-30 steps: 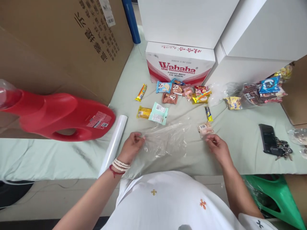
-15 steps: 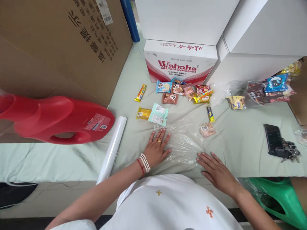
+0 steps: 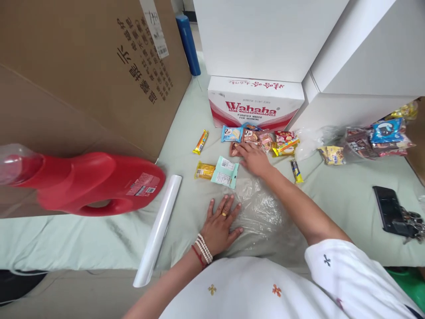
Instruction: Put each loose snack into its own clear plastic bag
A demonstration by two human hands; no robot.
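My left hand [image 3: 222, 223] lies flat with fingers spread on a clear plastic bag [image 3: 262, 206], at its left edge. Stretched across the bag, my right hand [image 3: 255, 159] reaches a brown snack packet [image 3: 234, 149], its fingers extended over the packet and partly covering it. Just left of that hand are a mint-green packet [image 3: 225, 173] and a yellow packet [image 3: 204, 170]. Beyond my fingers sit a blue wafer packet [image 3: 231, 134], another brown packet [image 3: 250, 135] and a pink packet [image 3: 266, 141]. A narrow yellow-and-black bar [image 3: 296, 172] lies right of my forearm.
A Wahaha carton [image 3: 255, 104] stands behind the snacks. On the left are a red jug [image 3: 99, 181], a white roll [image 3: 157, 230] and a big cardboard box [image 3: 93, 84]. To the right lie bagged snacks [image 3: 360, 144], a phone [image 3: 390, 208] and keys [image 3: 415, 221].
My right hand has left the bag's right side and moved up and left to the brown packet. My left hand stays on the bag. A pale pink packet by the bag is now out of sight.
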